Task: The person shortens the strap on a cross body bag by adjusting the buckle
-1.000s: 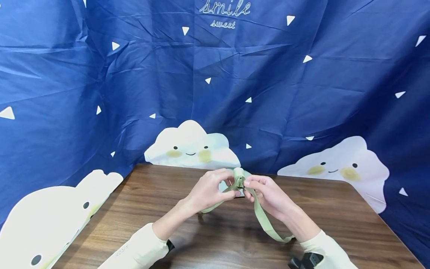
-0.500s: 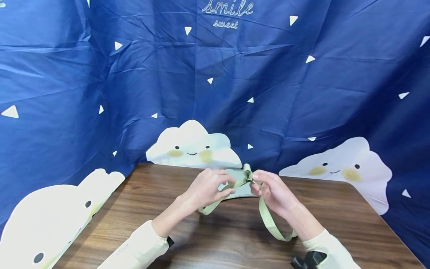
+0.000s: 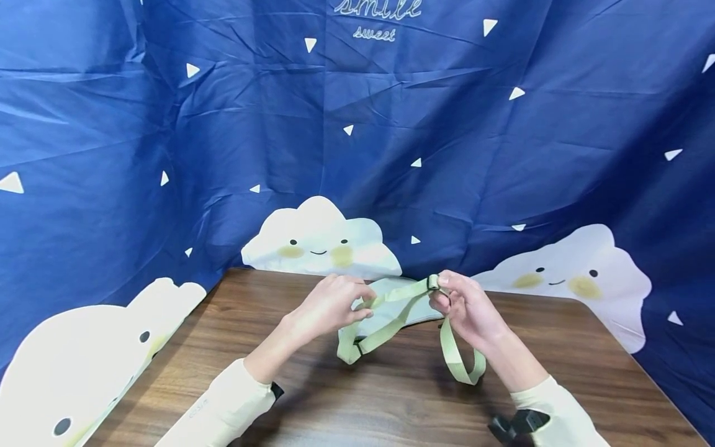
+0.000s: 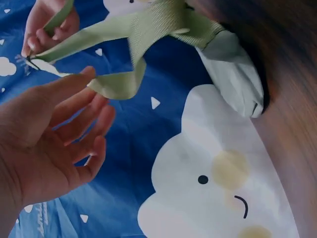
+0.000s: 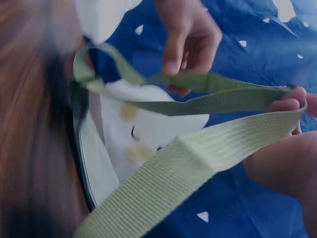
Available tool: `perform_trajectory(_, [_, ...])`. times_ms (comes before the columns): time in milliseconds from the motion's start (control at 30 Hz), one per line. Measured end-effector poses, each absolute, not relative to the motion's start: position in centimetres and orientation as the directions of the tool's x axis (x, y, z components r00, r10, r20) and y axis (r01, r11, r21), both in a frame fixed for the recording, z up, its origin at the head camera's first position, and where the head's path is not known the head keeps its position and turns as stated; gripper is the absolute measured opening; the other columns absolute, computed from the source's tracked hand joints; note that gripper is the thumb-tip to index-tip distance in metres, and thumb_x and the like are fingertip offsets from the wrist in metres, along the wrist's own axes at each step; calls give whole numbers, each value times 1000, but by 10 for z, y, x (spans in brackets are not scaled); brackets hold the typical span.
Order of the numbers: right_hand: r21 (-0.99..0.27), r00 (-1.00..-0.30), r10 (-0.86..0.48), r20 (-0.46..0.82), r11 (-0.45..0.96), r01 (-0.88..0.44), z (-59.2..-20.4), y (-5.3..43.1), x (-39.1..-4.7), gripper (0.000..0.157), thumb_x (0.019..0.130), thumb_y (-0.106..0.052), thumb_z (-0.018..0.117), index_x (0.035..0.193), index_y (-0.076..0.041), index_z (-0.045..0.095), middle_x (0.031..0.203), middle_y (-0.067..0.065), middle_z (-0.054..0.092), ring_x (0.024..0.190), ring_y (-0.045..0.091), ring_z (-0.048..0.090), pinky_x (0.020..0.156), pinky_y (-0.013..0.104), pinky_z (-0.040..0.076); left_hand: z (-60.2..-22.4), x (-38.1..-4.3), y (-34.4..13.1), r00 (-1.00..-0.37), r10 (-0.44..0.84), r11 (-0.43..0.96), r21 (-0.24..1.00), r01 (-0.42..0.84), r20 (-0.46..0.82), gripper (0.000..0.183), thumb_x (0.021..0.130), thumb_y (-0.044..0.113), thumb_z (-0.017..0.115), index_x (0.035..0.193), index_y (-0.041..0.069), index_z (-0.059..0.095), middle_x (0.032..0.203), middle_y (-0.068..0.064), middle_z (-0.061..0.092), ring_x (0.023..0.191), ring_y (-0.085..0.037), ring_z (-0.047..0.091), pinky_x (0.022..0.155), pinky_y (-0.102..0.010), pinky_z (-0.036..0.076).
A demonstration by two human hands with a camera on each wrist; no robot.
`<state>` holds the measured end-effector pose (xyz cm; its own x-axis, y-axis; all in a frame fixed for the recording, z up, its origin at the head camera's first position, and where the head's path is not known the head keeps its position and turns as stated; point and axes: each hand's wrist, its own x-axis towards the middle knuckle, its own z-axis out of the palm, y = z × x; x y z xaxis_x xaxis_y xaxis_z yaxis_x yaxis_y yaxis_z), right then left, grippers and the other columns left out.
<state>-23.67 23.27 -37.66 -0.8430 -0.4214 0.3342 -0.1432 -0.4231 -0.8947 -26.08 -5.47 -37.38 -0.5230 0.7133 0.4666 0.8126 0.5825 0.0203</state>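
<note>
A light green webbing strap (image 3: 385, 336) rises in loops from a pale grey-green flat bag (image 3: 384, 320) at the back of the table. My right hand (image 3: 473, 312) pinches the strap beside a black slider buckle (image 3: 432, 283), and a loop of strap hangs below that hand. My left hand (image 3: 331, 305) pinches another stretch between thumb and index finger, its other fingers loosely bent in the left wrist view. A second dark buckle (image 3: 359, 348) sits lower on the strap. Taut webbing (image 5: 218, 101) spans both hands in the right wrist view.
The brown wooden table (image 3: 313, 403) has its far edge just behind the bag. A blue curtain (image 3: 357, 124) with white clouds and triangles hangs behind it. Dark wrist devices (image 3: 519, 425) sit at the cuffs.
My right hand has moved right and slightly up with the slider buckle, drawing the strap out from my left hand. The left hand has shifted a little left. The bunched strap is now spread.
</note>
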Motion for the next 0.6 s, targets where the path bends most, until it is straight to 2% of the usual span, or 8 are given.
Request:
perform_trajectory(133, [-952,-880,-384,278,-232,-200,-378,227,-234,22,104,-8,50,87,-11,65,67,1,50,65,15,45,71,27,36,-372,-257,-52,-503,694,535,100,839,514,42,87,41,82,119,16,72,102,8,68,88,-10,63,80,-31,51])
perform_trajectory(200, [-961,-876,-401,269,-175,-215,-380,224,-232,17,103,-10,54,89,-8,64,67,2,49,64,15,46,69,29,36,-371,-253,-47,-476,667,488,146,860,573,55,88,45,79,131,13,66,112,6,68,100,-11,64,89,-32,49])
perform_trajectory(267, [-959,-858,-429,281,-136,-247,-382,220,-232,15,103,-10,57,90,-5,63,66,2,47,63,16,45,65,29,36,-369,-249,-42,-443,636,434,181,882,632,59,90,45,77,136,10,63,120,3,67,109,-11,62,97,-32,46])
perform_trajectory(400, [-953,-820,-488,300,-106,-286,-386,212,-229,12,102,-8,59,91,-3,63,64,1,46,61,14,45,63,30,36,-367,-241,-35,-350,617,295,205,933,705,52,92,36,78,134,8,64,125,-1,67,113,-9,60,101,-27,41])
perform_trajectory(500, [-952,-787,-541,298,-104,-289,-388,208,-228,11,102,-6,57,93,-2,64,66,1,48,61,13,45,63,29,36,-366,-240,-34,-287,630,195,211,958,721,45,92,28,79,130,8,66,121,1,68,112,-7,60,100,-24,42])
perform_trajectory(600, [-950,-753,-587,297,-104,-293,-387,211,-229,12,103,-5,54,97,0,64,67,2,49,61,14,44,62,29,37,-365,-241,-34,-273,618,166,217,962,738,38,92,24,80,125,8,70,114,3,69,108,-7,61,97,-22,43])
